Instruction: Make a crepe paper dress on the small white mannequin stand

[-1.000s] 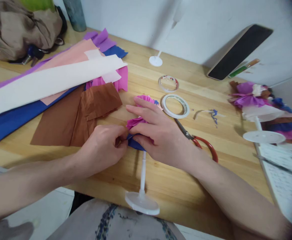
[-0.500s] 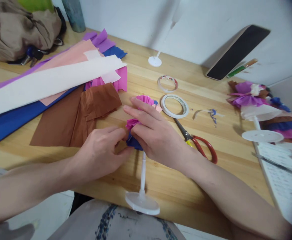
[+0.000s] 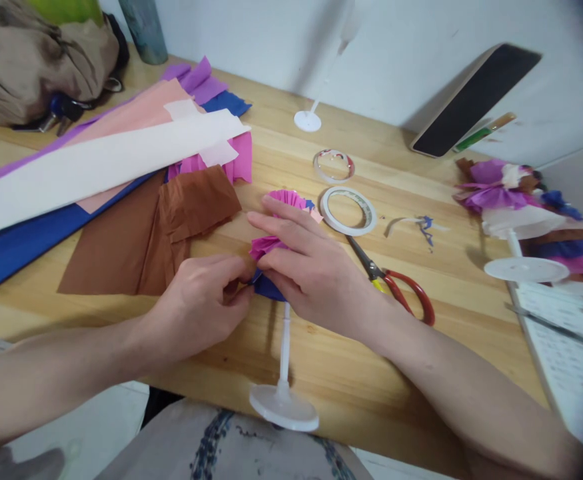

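Observation:
A white plastic stand (image 3: 284, 393) with a round foot and thin stem bears pleated pink paper (image 3: 291, 198) and a band of blue paper (image 3: 270, 288). My right hand (image 3: 311, 260) wraps over this ruffled paper from the right, its fingers bent across the pink folds; its thumb is hidden. At the left side my left hand (image 3: 206, 297) pinches the edge of the blue paper between thumb and forefinger. Brown crepe paper (image 3: 116, 247) lies just behind the left hand. Scissors (image 3: 396, 287) with red handles rest beside my right wrist.
Two tape rolls, a white one (image 3: 348, 211) and a clear one (image 3: 334, 166), lie behind my hands. White paper (image 3: 106, 160) tops a pile of coloured sheets at left. A second stand (image 3: 526, 269) with ruffled paper lies at right, near a black-faced slab (image 3: 476, 100).
My left thumb and forefinger have closed together on the blue paper's edge and drawn it slightly left. My right hand stays over the pink paper. The view has shifted very slightly.

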`<state>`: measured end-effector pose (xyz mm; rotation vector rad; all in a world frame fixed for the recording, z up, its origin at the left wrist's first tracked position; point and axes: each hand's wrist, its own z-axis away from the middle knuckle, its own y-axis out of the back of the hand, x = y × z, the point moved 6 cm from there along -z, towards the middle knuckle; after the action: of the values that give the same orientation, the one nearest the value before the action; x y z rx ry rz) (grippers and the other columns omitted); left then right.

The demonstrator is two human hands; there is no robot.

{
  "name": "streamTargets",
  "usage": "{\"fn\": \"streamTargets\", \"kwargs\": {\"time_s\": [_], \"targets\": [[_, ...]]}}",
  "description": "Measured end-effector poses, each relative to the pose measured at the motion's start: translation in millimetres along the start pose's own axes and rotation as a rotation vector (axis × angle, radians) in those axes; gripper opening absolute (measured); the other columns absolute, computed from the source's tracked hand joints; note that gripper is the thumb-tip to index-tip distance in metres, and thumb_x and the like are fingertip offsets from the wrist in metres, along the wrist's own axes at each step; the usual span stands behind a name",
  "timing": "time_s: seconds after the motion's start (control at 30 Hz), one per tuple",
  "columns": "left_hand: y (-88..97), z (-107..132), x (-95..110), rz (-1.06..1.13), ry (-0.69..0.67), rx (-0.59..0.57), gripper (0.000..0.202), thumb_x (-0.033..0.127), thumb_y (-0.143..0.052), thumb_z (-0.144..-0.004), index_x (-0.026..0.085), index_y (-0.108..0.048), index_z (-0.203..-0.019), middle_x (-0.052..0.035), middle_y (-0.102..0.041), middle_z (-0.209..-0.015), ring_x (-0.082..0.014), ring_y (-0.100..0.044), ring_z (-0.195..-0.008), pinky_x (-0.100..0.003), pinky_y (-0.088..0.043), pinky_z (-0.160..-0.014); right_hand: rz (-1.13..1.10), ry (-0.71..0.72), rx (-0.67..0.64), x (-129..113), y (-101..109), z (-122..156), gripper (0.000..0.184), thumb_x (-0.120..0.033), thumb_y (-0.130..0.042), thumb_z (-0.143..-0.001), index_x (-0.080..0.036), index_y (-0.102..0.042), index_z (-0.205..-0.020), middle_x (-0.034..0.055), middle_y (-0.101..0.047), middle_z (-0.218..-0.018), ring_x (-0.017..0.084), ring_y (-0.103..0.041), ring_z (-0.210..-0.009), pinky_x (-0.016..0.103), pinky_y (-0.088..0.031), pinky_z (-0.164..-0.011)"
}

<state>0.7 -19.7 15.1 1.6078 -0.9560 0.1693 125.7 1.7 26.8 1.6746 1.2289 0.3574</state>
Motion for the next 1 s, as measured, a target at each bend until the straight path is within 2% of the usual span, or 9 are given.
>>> {"fn": "streamTargets", "kwargs": {"time_s": [0.3,0.4,0.5,0.63,0.87,1.0], "targets": [[-3.0,-1.3,-3.8,0.054,-0.008,-0.001,0.02,0.001,-0.053,-0.071,0.016,-0.049,-0.058,0.0067,-0.045,-0.053,-0.0044,-0.041,-0.049,-0.017,-0.032,-0.048,-0.053,-0.018,-0.011,1.4,3.1,-1.6,0.02,-0.007,-0.054,-0.086,-0.016,-0.07,-0.079,0.0165,-0.064,-0.129,0.03,-0.048,-0.136,0.053,-0.046,-0.108],[-4.1,-1.5,-6.1,0.06,0.009,-0.015,0.02,0.001,-0.053,-0.071,0.016,-0.049,-0.058,0.0066,-0.044,-0.053,-0.0048,-0.041,-0.05,-0.017,-0.031,-0.048,-0.088,-0.046,-0.043,4.7,5.1,-2.2,0.017,-0.01,-0.057,-0.087,-0.017,-0.07,-0.078,0.0147,-0.064,-0.131,0.031,-0.047,-0.137,0.053,-0.044,-0.109],[-5.6,-1.7,-7.8,0.066,0.029,-0.028,0.019,0.002,-0.052,-0.072,0.016,-0.051,-0.06,0.0063,-0.048,-0.054,-0.0054,-0.043,-0.05,-0.018,-0.032,-0.049,-0.15,-0.083,-0.078,9.4,4.9,-1.1,0.013,-0.014,-0.061,-0.086,-0.02,-0.07,-0.079,0.0117,-0.062,-0.134,0.03,-0.044,-0.139,0.055,-0.041,-0.111],[-6.5,-1.9,-7.7,0.029,0.038,-0.041,0.018,0.004,-0.051,-0.073,0.017,-0.054,-0.061,0.0053,-0.051,-0.055,-0.0063,-0.046,-0.05,-0.018,-0.034,-0.049,-0.184,-0.081,-0.071,11.0,7.6,-0.2,0.009,-0.016,-0.062,-0.086,-0.019,-0.07,-0.083,0.0128,-0.061,-0.136,0.03,-0.044,-0.139,0.055,-0.04,-0.112],[-3.7,1.5,2.8,-0.141,-0.069,0.004,0.014,0.007,-0.05,-0.074,0.018,-0.054,-0.065,0.0044,-0.053,-0.056,-0.0079,-0.046,-0.048,-0.02,-0.033,-0.047,-0.139,0.0,-0.086,1.4,26.9,-4.1,0.013,-0.01,-0.061,-0.084,-0.017,-0.068,-0.076,0.0151,-0.062,-0.134,0.031,-0.045,-0.138,0.049,-0.042,-0.113],[-5.1,4.4,9.6,-0.269,-0.148,0.001,0.014,0.009,-0.05,-0.077,0.017,-0.056,-0.067,0.0025,-0.054,-0.056,-0.011,-0.05,-0.047,-0.024,-0.033,-0.044,-0.085,0.041,-0.133,-1.0,28.6,-3.9,0.015,-0.01,-0.06,-0.084,-0.016,-0.068,-0.073,0.0162,-0.062,-0.133,0.033,-0.043,-0.139,0.048,-0.041,-0.115]]}}
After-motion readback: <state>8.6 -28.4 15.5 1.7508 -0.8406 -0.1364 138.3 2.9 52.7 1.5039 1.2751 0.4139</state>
